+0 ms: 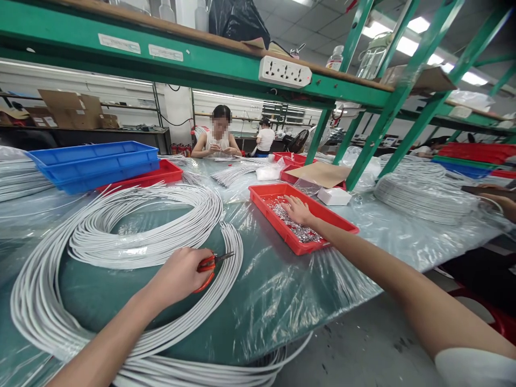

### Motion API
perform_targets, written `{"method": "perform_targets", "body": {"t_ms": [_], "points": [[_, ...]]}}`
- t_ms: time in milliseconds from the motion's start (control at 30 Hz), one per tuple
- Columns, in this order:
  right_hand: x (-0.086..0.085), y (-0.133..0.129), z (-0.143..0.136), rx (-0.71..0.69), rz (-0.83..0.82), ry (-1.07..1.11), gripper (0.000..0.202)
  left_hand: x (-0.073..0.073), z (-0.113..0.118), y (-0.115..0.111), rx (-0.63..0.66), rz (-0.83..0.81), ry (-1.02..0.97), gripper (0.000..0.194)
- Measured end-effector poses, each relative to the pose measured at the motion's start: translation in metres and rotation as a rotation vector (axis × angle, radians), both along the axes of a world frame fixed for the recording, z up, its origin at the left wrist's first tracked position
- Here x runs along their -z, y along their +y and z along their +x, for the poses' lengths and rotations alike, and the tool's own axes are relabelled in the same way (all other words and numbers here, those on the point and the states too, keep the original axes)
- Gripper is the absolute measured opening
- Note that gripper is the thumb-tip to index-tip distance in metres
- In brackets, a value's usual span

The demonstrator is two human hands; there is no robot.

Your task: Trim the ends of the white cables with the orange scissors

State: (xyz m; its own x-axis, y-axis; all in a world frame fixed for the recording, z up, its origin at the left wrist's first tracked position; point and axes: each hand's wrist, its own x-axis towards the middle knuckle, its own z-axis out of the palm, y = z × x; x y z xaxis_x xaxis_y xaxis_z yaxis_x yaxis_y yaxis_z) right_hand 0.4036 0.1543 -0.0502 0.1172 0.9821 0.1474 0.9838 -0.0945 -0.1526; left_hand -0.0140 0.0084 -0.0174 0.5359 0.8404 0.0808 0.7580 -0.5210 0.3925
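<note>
My left hand [185,274] is closed round the orange handles of a pair of scissors [206,267], whose dark blades point right over a bundle of white cables [231,269]. A larger coil of white cables [153,247] lies just beyond. My right hand [297,209] reaches into a red tray [274,217] with its fingers spread, palm down over many small silvery metal parts [302,231]. Whether its fingertips touch the parts is hard to tell.
Blue trays [97,164] rest on a red tray at the back left. A white box [334,196] stands behind my right wrist. Green shelf posts [374,131] rise at the right, near more coiled cable [427,199]. A person [217,141] sits across the table.
</note>
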Motion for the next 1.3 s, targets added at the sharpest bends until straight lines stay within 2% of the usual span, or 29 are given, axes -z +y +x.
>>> {"method": "perform_targets", "body": {"t_ms": [100,200,300,433,567,733,900,1133,1300], "points": [[0.006,0.003,0.007,0.079,-0.023,-0.014,0.067,0.000,0.000,0.000,-0.008,0.002,0.008,0.016],[0.013,0.006,0.008,0.066,-0.065,-0.044,0.068,0.000,0.000,0.000,-0.006,-0.007,0.010,0.018],[0.015,0.006,0.003,-0.049,-0.092,-0.091,0.069,0.001,0.001,-0.001,-0.013,-0.005,0.016,0.019],[0.010,-0.001,-0.007,-0.250,-0.078,-0.165,0.059,0.001,0.001,0.000,-0.008,-0.005,0.017,0.016],[0.002,-0.009,-0.016,-0.325,-0.011,-0.230,0.051,0.002,0.001,0.000,-0.002,-0.007,0.019,0.014],[-0.003,-0.013,-0.019,-0.301,0.036,-0.292,0.041,0.001,0.001,-0.001,-0.012,-0.018,0.031,0.013],[-0.006,-0.015,-0.022,-0.294,-0.007,-0.315,0.033,0.001,0.002,-0.001,-0.014,-0.014,0.025,0.014],[-0.011,-0.018,-0.028,-0.242,-0.053,-0.292,0.028,0.001,0.002,-0.002,0.003,-0.003,0.017,0.013],[-0.017,-0.013,-0.022,-0.193,0.004,-0.240,0.027,0.002,0.002,-0.002,0.008,0.000,0.026,0.014]]}}
